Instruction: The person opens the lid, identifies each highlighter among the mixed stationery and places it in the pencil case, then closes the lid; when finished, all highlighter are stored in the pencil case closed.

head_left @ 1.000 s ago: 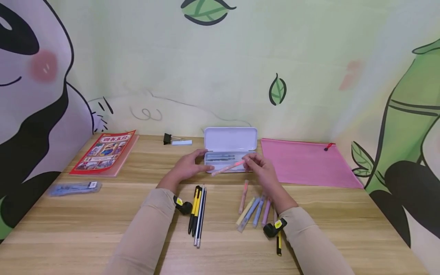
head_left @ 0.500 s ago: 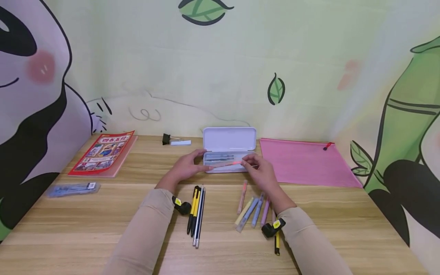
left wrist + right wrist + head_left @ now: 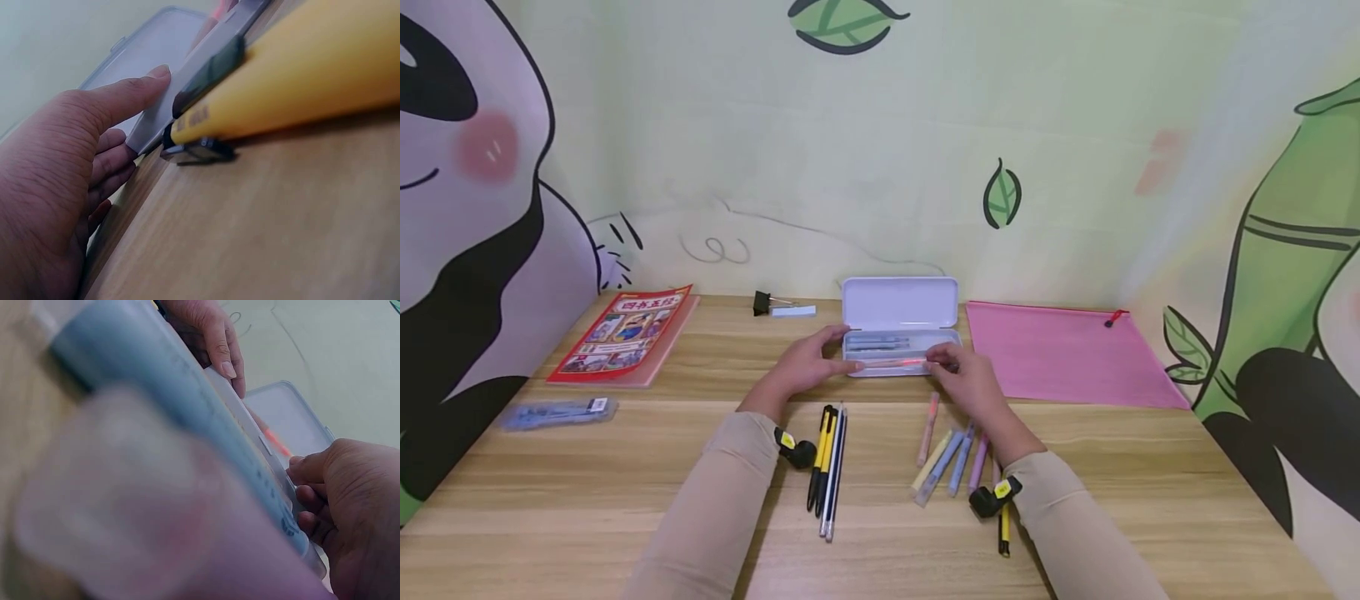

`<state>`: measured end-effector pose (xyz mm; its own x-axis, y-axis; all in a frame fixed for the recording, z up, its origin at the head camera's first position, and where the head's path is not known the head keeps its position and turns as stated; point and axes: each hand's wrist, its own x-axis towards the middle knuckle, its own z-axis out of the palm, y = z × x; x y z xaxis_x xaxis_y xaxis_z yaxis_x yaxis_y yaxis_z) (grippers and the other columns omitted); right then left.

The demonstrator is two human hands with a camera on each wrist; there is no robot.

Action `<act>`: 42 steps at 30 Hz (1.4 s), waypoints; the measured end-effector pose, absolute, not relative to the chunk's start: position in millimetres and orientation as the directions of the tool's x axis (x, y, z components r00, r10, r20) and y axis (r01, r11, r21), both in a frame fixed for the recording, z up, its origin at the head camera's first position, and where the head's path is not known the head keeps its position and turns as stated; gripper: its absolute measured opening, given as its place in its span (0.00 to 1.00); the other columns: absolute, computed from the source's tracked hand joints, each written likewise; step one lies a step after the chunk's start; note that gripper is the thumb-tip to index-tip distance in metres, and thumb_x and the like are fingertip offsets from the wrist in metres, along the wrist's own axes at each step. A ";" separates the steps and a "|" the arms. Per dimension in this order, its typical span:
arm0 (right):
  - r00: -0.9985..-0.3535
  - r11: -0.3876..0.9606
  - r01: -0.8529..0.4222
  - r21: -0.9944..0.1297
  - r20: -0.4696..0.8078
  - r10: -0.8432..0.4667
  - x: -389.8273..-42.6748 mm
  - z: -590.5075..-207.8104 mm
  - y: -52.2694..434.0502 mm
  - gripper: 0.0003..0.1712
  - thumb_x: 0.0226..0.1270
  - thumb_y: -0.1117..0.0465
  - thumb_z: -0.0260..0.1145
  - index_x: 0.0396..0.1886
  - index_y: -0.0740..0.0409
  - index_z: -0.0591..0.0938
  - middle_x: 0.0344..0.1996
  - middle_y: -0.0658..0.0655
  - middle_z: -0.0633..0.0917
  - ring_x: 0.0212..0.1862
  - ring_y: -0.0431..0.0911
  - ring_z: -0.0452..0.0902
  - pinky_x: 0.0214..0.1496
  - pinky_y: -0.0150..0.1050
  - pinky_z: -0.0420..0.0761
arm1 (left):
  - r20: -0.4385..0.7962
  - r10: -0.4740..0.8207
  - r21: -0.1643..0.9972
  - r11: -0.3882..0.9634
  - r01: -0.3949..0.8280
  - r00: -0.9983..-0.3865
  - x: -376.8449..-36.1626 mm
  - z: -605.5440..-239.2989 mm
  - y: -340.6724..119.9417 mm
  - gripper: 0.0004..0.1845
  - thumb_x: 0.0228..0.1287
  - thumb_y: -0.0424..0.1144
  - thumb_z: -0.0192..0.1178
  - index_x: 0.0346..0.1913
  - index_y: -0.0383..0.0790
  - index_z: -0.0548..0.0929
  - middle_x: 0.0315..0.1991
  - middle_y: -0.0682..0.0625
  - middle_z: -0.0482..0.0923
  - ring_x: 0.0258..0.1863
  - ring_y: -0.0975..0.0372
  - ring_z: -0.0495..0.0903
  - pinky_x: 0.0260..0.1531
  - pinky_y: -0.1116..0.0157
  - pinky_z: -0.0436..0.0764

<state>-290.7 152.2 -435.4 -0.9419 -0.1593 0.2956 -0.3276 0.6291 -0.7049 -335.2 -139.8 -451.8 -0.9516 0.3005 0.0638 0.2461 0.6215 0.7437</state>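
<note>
The white pencil case [image 3: 899, 302] stands with its lid up at the back of the table, several grey-blue pens [image 3: 878, 342] in its tray. My left hand [image 3: 801, 368] grips the case's left end, thumb on the front rim and fingers round the end, as the left wrist view shows. A pink highlighter [image 3: 891, 363] lies lengthwise along the front of the tray. My right hand [image 3: 967, 377] pinches its right end between thumb and fingertips; in the right wrist view the highlighter's bright band [image 3: 278, 442] shows just ahead of the thumb.
Yellow-black pens [image 3: 822, 458] and pencils [image 3: 835, 479] lie near my left wrist. Several pastel highlighters [image 3: 942, 467] spread beneath my right forearm. A pink zip pouch [image 3: 1067, 354] is right of the case. Leftward are a red booklet [image 3: 625, 333], a blue pen packet [image 3: 560, 414] and a binder clip [image 3: 762, 303].
My right hand has lowered the pink highlighter from a slant over the case to level along the tray's front. My left hand has stayed on the case.
</note>
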 end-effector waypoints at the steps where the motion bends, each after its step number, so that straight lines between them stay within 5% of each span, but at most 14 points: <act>1: -0.942 0.636 -0.327 -0.699 0.294 -0.162 -290.4 -435.1 151.6 0.11 0.70 0.59 0.69 0.49 0.55 0.86 0.44 0.55 0.89 0.45 0.49 0.84 0.53 0.48 0.82 | 0.064 0.302 0.743 0.622 0.247 -0.951 -335.0 -451.5 -140.1 0.51 0.51 0.70 0.69 0.77 0.55 0.64 0.75 0.50 0.65 0.75 0.48 0.58 0.73 0.43 0.55; 7: -0.932 0.649 -0.355 -0.673 0.309 -0.190 -288.8 -431.2 151.5 0.11 0.71 0.57 0.67 0.50 0.53 0.86 0.39 0.54 0.88 0.40 0.47 0.82 0.44 0.44 0.83 | 0.068 0.295 0.738 0.628 0.247 -0.953 -335.2 -450.9 -141.1 0.51 0.51 0.69 0.69 0.77 0.55 0.64 0.75 0.50 0.64 0.75 0.48 0.58 0.73 0.43 0.55; 13: -0.841 0.527 -0.537 -0.658 0.374 -0.391 -285.7 -427.8 161.8 0.15 0.61 0.72 0.61 0.41 0.53 0.88 0.39 0.50 0.85 0.40 0.47 0.77 0.42 0.42 0.80 | 0.061 0.303 0.737 0.629 0.248 -0.951 -335.8 -451.8 -140.3 0.52 0.51 0.71 0.68 0.77 0.55 0.64 0.75 0.50 0.64 0.75 0.48 0.58 0.73 0.42 0.56; 23: -0.734 0.494 -0.577 -0.651 0.148 -0.663 -287.6 -437.7 170.9 0.17 0.55 0.71 0.63 0.40 0.50 0.87 0.41 0.46 0.83 0.45 0.45 0.72 0.49 0.41 0.75 | 0.065 0.300 0.736 0.630 0.248 -0.952 -334.8 -451.7 -139.7 0.51 0.52 0.70 0.68 0.77 0.55 0.64 0.74 0.51 0.65 0.75 0.49 0.59 0.73 0.43 0.56; 31: -0.725 0.525 -0.592 -0.611 0.120 -0.678 -289.3 -437.5 171.3 0.07 0.60 0.57 0.69 0.39 0.44 0.85 0.40 0.46 0.81 0.45 0.46 0.70 0.50 0.44 0.71 | 0.063 0.294 0.734 0.633 0.244 -0.954 -335.0 -451.9 -137.9 0.49 0.54 0.67 0.69 0.77 0.54 0.64 0.74 0.51 0.66 0.75 0.49 0.58 0.73 0.44 0.55; 42: -0.777 0.539 -0.530 -0.654 0.120 -0.618 -291.2 -440.9 167.7 0.06 0.69 0.54 0.69 0.44 0.43 0.86 0.37 0.45 0.82 0.42 0.46 0.72 0.46 0.43 0.74 | 0.072 0.297 0.729 0.636 0.254 -0.952 -335.9 -452.3 -138.6 0.49 0.54 0.67 0.69 0.77 0.53 0.64 0.74 0.50 0.66 0.75 0.48 0.59 0.73 0.43 0.56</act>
